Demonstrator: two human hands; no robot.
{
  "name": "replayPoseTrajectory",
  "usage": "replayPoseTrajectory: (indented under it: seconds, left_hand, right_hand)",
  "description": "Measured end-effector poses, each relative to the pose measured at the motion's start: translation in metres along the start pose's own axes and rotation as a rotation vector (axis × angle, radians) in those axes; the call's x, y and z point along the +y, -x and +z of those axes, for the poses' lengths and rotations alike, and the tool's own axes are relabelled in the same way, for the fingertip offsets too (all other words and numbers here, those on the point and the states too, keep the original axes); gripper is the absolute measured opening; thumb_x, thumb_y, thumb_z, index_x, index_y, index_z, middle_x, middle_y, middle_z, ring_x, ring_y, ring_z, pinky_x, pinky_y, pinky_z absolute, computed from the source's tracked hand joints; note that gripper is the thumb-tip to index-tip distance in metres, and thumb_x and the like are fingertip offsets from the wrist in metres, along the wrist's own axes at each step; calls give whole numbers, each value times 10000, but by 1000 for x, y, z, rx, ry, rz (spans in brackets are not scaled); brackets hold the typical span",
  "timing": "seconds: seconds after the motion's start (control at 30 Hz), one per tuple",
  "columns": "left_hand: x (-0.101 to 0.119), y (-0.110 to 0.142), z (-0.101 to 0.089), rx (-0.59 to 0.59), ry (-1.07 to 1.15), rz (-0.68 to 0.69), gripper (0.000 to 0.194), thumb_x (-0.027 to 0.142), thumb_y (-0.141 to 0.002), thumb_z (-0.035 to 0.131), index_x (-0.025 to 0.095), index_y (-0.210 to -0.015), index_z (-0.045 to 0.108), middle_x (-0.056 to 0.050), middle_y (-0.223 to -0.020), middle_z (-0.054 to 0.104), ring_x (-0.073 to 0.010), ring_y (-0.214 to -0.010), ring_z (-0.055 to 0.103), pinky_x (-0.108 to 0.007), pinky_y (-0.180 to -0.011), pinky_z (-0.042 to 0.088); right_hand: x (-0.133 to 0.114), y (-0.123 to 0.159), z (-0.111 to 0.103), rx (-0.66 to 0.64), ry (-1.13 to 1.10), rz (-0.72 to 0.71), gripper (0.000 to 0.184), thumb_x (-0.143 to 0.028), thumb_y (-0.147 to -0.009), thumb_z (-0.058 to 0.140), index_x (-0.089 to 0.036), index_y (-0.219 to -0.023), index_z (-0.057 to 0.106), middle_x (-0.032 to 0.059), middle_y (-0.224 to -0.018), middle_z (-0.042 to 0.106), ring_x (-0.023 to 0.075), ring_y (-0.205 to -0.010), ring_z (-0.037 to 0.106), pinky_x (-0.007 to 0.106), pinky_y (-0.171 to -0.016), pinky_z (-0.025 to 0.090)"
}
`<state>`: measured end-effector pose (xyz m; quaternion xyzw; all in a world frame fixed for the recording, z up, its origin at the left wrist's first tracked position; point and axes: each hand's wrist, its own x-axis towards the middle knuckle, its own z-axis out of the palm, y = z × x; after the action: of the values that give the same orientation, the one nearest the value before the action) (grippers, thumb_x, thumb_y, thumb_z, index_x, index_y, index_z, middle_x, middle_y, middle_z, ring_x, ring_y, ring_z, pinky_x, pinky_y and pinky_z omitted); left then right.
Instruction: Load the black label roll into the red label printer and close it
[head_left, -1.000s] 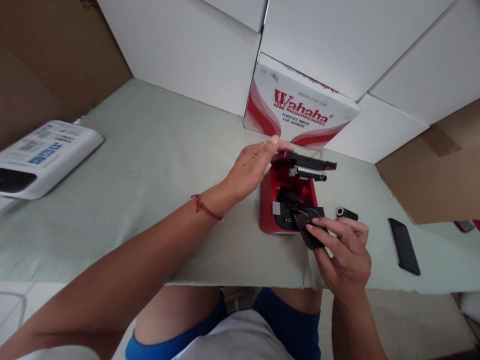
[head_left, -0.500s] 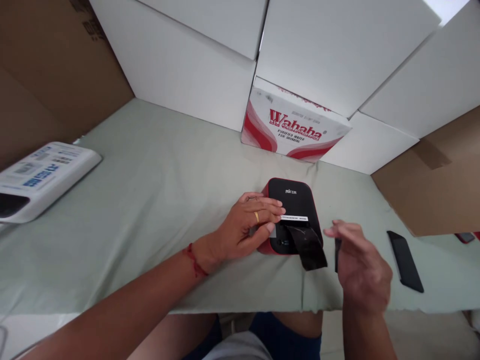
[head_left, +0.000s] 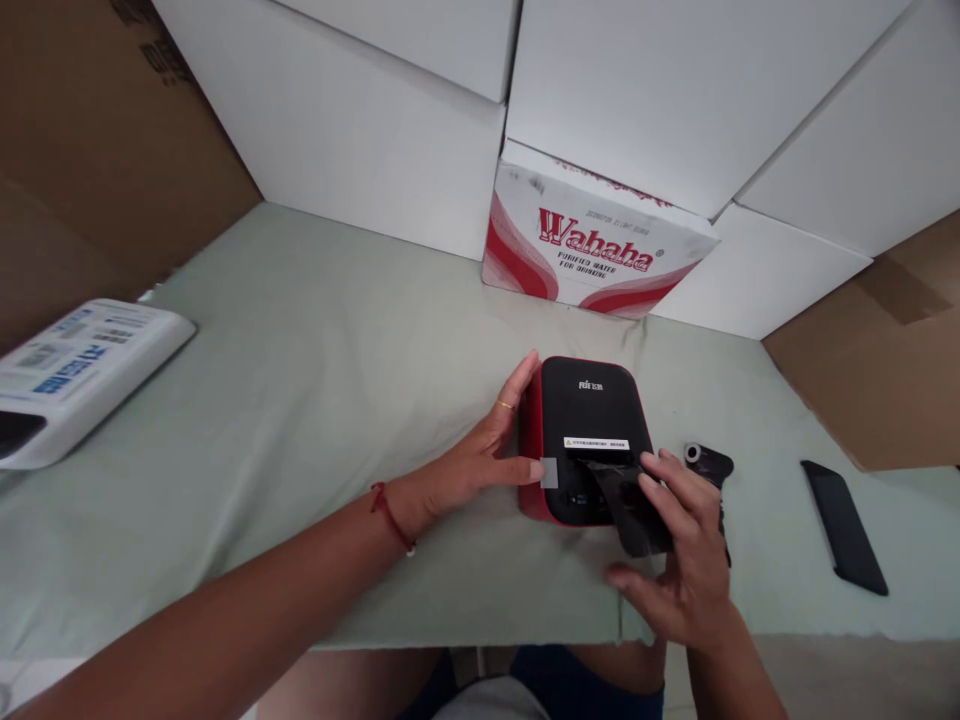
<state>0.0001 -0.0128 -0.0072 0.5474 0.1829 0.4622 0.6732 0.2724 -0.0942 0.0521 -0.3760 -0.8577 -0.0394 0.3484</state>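
A red label printer (head_left: 592,405) with a black top stands on the cloth, and a glossy black strip (head_left: 628,508) hangs from its slot. My left hand (head_left: 491,440) lies along the printer's left side, fingers stretched out, with the thumb on a grey tape patch (head_left: 550,473) at the edge. My right hand (head_left: 686,540) has its fingers at the strip's right edge beside the printer. Its thumb is well apart, below the strip. Behind this hand, partly hidden, lies a small black item (head_left: 712,463) with a pale round end.
A flat black phone-like thing (head_left: 844,525) lies to the right. At the left edge sits a white device (head_left: 112,370) with printed labels. A Wahaha water carton (head_left: 600,240) leans against white boxes at the back. The green cloth (head_left: 300,400) ends at the front edge.
My left hand has slid off the printer's top to its left side. My right hand has moved left to the black strip. A black item formerly mostly behind it now shows more.
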Motion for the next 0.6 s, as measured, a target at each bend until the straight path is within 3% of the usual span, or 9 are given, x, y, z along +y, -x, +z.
replayPoseTrajectory:
  seconds: [0.1, 0.33, 0.5, 0.6]
  left_hand:
    - [3, 0, 1, -4, -35, -27, 1209, 417, -898, 870, 484, -1756, 21, 4, -1899, 35, -357, -1764, 35, -615, -1432, 43]
    - [7, 1, 8, -17, -38, -23, 1162, 457, -950, 811, 441, -1765, -18, -64, -1892, 100, -394, -1737, 182, -635, -1407, 202]
    - [-4, 0, 5, 46, -126, 48, 1215, 492, -900, 852, 445, -1765, 0, -26, -1899, 17, -369, -1761, 44, -625, -1429, 68]
    - [-7, 0, 4, 130, -109, 18, 1116, 487, -919, 828, 459, -1758, 91, -9, -1897, 42, -333, -1763, 46, -603, -1433, 88]
  right_hand:
    - [-2, 1, -2, 44, 64, 49, 614, -204, -1013, 627, -217, -1622, 545, 168, -1490, 622, 328, -1378, 590, 525, -1116, 509]
    - [-5, -17, -8, 132, 178, 42, 379, -3, -935, 655, -226, -1222, 761, 101, -1254, 772, 234, -1042, 681, 408, -891, 520]
    - [3, -41, -10, 109, 184, 48, 388, -5, -948, 674, -255, -1232, 757, 42, -1136, 836, 192, -931, 745, 384, -842, 517]
    - [11, -56, -14, 117, 138, 145, 367, -111, -980, 683, -340, -1254, 768, -6, -1092, 845, 200, -885, 764, 402, -834, 545]
